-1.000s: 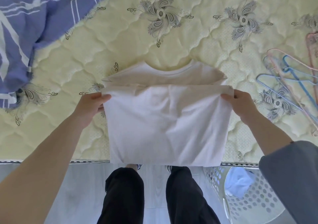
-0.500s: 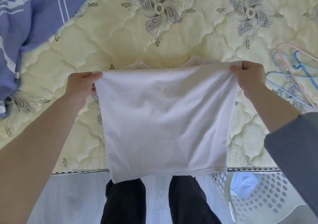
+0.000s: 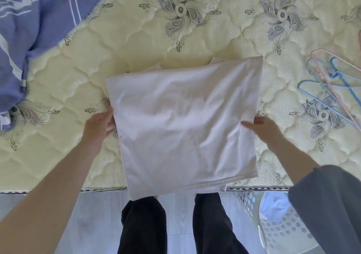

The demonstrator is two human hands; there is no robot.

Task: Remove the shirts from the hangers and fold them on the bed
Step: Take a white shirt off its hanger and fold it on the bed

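View from a head-worn camera, looking down over the edge of a bed (image 3: 136, 48) with a cream quilted mattress printed with grey floral swirls.

A white shirt (image 3: 185, 126) lies folded on the mattress directly in front of the person. It forms a nearly square panel, a little wider from side to side than from front to back, and turned slightly so its far edge rises toward the right. The collar end points away from the person, with a sliver of neckline peeking past the far edge. The near folded edge hangs just over the side of the bed, above the floor (image 3: 93, 214).

The left hand (image 3: 99, 125) is against the shirt's left edge. Its fingertips are hidden by the fabric, so grasping or merely touching cannot be told. The right hand (image 3: 263, 126) pinches the right edge, thumb on top, the other fingers out of sight beneath.

Blue and pink wire hangers (image 3: 328, 82) lie in a loose pile on the mattress to the right, apart from the shirt. A blue bedsheet with white stripes (image 3: 29, 29) is bunched at the far left. A white perforated laundry basket (image 3: 283, 232) stands on the floor at lower right, beside the person's dark trouser legs (image 3: 144, 224).
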